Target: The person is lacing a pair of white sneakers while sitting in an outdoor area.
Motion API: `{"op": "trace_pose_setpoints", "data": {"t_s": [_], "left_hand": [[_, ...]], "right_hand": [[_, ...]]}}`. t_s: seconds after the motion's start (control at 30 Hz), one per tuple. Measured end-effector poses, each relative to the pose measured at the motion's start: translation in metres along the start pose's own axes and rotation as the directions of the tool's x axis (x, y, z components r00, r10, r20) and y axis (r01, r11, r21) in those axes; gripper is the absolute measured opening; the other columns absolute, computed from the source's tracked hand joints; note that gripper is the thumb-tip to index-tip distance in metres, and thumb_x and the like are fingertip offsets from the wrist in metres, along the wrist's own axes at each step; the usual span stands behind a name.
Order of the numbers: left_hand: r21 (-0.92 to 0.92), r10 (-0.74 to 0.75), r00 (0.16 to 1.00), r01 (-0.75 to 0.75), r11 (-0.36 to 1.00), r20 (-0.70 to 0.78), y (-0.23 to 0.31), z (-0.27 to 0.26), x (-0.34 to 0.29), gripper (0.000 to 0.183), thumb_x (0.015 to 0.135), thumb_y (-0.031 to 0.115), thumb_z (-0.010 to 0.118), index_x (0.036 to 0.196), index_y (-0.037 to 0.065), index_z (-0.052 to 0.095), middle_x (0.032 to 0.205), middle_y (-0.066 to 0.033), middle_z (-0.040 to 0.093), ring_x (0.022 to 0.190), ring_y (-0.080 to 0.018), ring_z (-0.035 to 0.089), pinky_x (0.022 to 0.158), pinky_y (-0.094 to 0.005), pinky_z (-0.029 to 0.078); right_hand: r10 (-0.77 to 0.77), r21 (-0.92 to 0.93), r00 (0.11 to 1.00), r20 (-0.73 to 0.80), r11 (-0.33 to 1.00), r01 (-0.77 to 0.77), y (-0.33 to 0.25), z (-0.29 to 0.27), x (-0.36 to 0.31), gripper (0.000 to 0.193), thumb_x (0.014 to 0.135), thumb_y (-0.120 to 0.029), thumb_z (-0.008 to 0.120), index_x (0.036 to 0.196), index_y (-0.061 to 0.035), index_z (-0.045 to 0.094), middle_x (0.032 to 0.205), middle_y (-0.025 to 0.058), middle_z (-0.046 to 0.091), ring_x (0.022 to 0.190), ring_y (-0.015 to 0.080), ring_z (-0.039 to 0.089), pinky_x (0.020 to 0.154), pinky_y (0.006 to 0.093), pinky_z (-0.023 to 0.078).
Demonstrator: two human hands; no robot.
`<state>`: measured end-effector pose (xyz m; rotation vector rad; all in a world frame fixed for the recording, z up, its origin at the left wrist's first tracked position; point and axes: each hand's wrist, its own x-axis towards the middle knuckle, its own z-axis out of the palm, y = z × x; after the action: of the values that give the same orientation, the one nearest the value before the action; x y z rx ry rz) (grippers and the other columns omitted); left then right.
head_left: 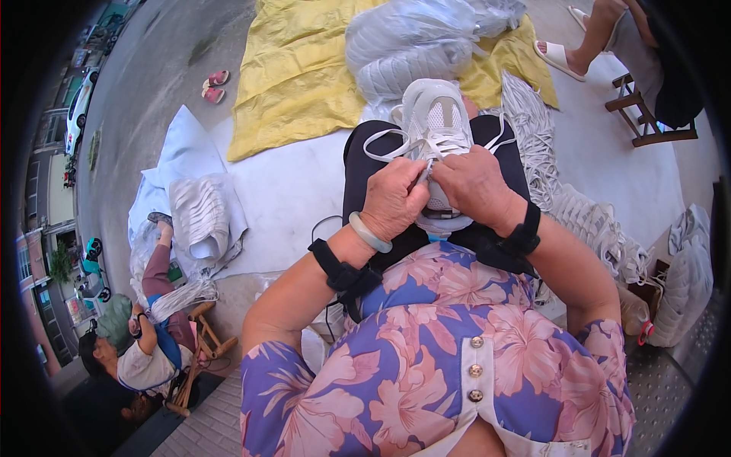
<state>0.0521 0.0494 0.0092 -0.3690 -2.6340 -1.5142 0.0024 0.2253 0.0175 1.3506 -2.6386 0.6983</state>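
A pale grey and white sneaker (pixel 440 110) rests on my lap between my dark-trousered knees, toe pointing away from me. White shoelace (pixel 384 145) runs through its lower eyelets, with a loose loop at the left and another end at the right. Over the shoe's tongue, my left hand (pixel 394 195) and my right hand (pixel 478 184) meet with fingers pinched. Both seem to grip the lace near the upper eyelets; the fingertips partly hide it. A pale bangle and a black strap circle my left wrist, and a black strap my right.
Bundles of white laces (pixel 531 126) lie right of my knees, beside rows of pale shoes (pixel 586 217). Plastic-wrapped shoes (pixel 411 57) sit on a yellow sheet (pixel 293 84) ahead. Another person (pixel 148 350) sits at left; a second person's leg (pixel 598 42) and wooden stool (pixel 651 122) are at far right.
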Motion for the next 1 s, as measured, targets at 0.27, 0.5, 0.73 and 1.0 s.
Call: {"op": "trace_pose_setpoints", "data": {"t_s": [0.27,0.5,0.73,1.0], "left_hand": [[0.206,0.071,0.997,-0.066,0.976,-0.015,0.005,0.001,-0.005,0.026,0.072,0.005,0.057,0.098,-0.001,0.061,0.084,-0.0156,0.060,0.076,-0.0311,0.060,0.067,-0.0337,0.048],[0.130,-0.018,0.998,0.025,0.991,-0.055,0.011,-0.006,0.000,0.017,0.074,0.006,0.062,0.090,0.001,0.060,0.077,-0.0098,0.057,0.060,-0.0181,0.054,0.056,-0.0277,0.045],[0.279,-0.048,0.987,0.089,0.956,-0.152,-0.040,-0.017,0.014,0.033,0.073,0.009,0.062,0.105,0.003,0.056,0.093,-0.0047,0.058,0.076,-0.0136,0.053,0.066,-0.0274,0.046],[0.275,-0.263,0.964,0.243,0.930,0.040,-0.032,-0.009,0.027,0.024,0.073,0.011,0.054,0.095,0.004,0.060,0.080,-0.0086,0.064,0.072,-0.0284,0.059,0.074,-0.0368,0.046]], "right_hand": [[0.252,0.027,0.967,-0.023,0.967,-0.252,0.043,-0.063,-0.134,0.009,0.075,-0.008,0.063,0.071,-0.0080,0.055,0.061,0.0067,0.049,0.056,0.0262,0.050,0.053,0.0365,0.036],[0.477,-0.015,0.878,0.031,0.879,-0.477,0.062,-0.068,-0.226,0.006,0.074,-0.008,0.062,0.073,-0.0062,0.056,0.063,0.0079,0.052,0.059,0.0284,0.051,0.056,0.0376,0.037],[0.301,0.056,0.942,-0.147,0.954,-0.295,0.038,-0.061,-0.149,0.024,0.068,-0.012,0.068,0.089,-0.0056,0.061,0.089,0.0107,0.057,0.082,0.0288,0.054,0.069,0.0386,0.041],[0.208,0.141,0.977,-0.052,0.970,-0.199,0.015,-0.032,-0.077,0.023,0.070,-0.010,0.066,0.091,-0.0065,0.058,0.083,0.0085,0.055,0.079,0.0256,0.053,0.071,0.0365,0.039]]}}
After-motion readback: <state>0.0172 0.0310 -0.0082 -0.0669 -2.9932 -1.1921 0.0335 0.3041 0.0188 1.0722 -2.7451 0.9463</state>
